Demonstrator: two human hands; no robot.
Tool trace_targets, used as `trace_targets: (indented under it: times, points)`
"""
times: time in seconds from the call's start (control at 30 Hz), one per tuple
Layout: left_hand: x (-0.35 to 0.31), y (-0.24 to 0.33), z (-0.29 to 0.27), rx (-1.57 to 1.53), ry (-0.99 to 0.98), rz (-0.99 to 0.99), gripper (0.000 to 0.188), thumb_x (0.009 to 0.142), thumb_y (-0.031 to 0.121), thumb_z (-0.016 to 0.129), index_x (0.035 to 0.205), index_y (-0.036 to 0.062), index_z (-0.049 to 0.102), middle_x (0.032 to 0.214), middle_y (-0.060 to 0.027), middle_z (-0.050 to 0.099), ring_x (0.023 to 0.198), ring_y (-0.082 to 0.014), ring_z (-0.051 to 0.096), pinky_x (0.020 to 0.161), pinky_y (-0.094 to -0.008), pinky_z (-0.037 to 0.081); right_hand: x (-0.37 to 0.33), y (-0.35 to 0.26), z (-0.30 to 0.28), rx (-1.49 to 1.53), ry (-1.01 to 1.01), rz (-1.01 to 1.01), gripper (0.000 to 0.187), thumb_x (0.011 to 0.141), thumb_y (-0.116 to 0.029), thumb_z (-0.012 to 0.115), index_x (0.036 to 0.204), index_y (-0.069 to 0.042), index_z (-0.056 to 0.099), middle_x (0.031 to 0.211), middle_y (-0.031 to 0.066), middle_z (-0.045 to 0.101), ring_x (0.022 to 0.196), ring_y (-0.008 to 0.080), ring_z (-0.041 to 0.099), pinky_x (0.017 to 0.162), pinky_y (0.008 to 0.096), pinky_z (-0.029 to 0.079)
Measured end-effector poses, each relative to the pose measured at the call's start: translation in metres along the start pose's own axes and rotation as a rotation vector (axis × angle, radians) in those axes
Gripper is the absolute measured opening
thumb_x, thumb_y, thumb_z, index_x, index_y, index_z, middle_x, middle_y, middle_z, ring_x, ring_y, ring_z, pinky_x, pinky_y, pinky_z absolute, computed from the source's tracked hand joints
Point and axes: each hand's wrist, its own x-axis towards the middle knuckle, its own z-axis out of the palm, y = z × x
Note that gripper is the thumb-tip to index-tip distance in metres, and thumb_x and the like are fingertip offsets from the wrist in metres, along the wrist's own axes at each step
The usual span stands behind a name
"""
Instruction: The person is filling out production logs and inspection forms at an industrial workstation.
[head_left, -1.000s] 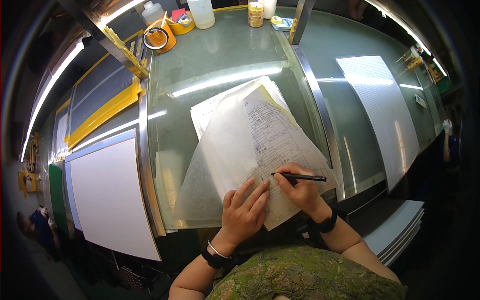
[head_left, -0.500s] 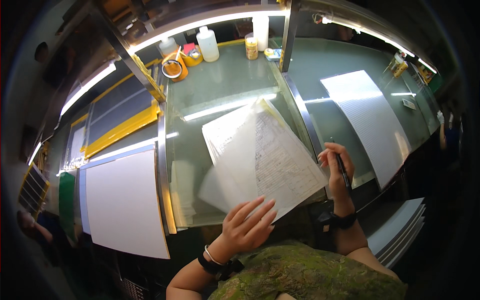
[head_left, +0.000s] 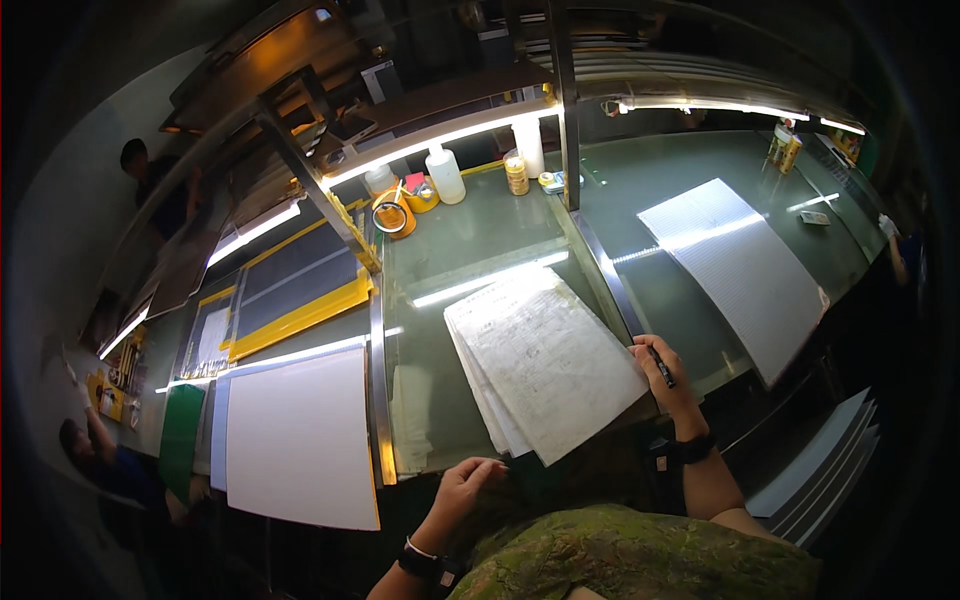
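A stack of printed paper sheets (head_left: 545, 365) lies at a slant on the glass-topped table (head_left: 430, 350), its lower corner reaching the front edge. The top sheet is flat, and others fan out at its left side. My right hand (head_left: 676, 372) is at the right corner of the stack, closed around a black pen (head_left: 661, 367); whether it touches the paper I cannot tell. In front of the table edge, below the stack and apart from it, my left hand (head_left: 468, 488) has its fingers drawn together, with nothing visible in them.
A white board (head_left: 300, 435) lies left of the metal divider. A ribbed pale panel (head_left: 735, 270) rests to the right, above several stacked grey boards (head_left: 815, 465). Bottles (head_left: 446, 175) and tape rolls (head_left: 392, 215) stand at the back. Another person (head_left: 95, 450) is at the far left.
The sheet that was being turned now lies flat on the stack. My left hand has drawn back from the paper and closed. My right hand has come down beside the stack. The view has shifted.
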Motion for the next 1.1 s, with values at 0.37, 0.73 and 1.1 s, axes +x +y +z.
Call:
trace_targets:
  times: [0.37,0.73,1.1]
  points:
    - [0.013,0.001,0.042,-0.192,-0.103,-0.299,0.035,0.102,0.033,0.055,0.107,0.0002,0.066,0.103,-0.0082,0.073,0.093,-0.0149,0.067,0.083,-0.0290,0.052,-0.015,-0.002,0.002,-0.117,-0.120,-0.119,0.035,0.085,-0.008,0.069,0.118,-0.002,0.060,0.103,0.0151,0.069,0.084,0.0216,0.067,0.078,0.0326,0.053]
    - [0.015,0.030,0.045,-0.110,-0.077,-0.128,0.027,0.102,0.024,0.056,0.098,-0.0012,0.065,0.078,-0.0055,0.068,0.071,-0.0125,0.065,0.069,-0.0258,0.054,-0.016,-0.008,0.015,-0.074,-0.154,-0.190,0.036,0.082,-0.002,0.068,0.117,0.000,0.061,0.105,0.0162,0.067,0.080,0.0215,0.068,0.076,0.0317,0.054]
    - [0.028,0.026,0.009,0.248,0.261,-0.040,0.028,0.098,0.027,0.062,0.102,-0.0007,0.066,0.086,-0.0053,0.069,0.078,-0.0117,0.066,0.067,-0.0263,0.051,0.006,0.000,0.023,-0.276,-0.143,-0.299,0.038,0.082,-0.007,0.068,0.118,0.000,0.061,0.108,0.0212,0.066,0.102,0.0361,0.063,0.091,0.0411,0.050]
